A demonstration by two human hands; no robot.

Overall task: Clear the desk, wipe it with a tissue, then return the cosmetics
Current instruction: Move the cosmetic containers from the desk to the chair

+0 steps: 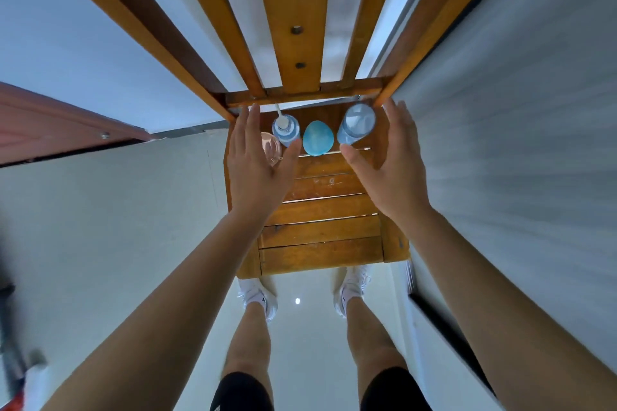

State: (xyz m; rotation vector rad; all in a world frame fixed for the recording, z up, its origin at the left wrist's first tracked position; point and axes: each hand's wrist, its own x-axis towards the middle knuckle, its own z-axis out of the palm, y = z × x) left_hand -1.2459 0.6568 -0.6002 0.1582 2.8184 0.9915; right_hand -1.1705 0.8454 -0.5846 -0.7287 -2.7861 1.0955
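Observation:
A small slatted wooden desk (pixel 320 230) stands below me, with cosmetics in a row at its far edge. From left to right they are a clear pinkish jar (pixel 273 147), a pale blue pump bottle (pixel 286 130), a turquoise egg-shaped case (pixel 318 138) and a light blue capped bottle (pixel 356 124). My left hand (pixel 255 157) hovers open over the pinkish jar, partly hiding it, thumb near the pump bottle. My right hand (pixel 387 160) is open beside the capped bottle, thumb just below it. Neither hand holds anything.
A wooden slatted back (pixel 293 27) rises behind the desk. A grey wall (pixel 517 143) runs close on the right, and a reddish door (pixel 50 123) is at the left. My feet in white shoes (pixel 257 297) stand on the pale floor under the desk's near edge.

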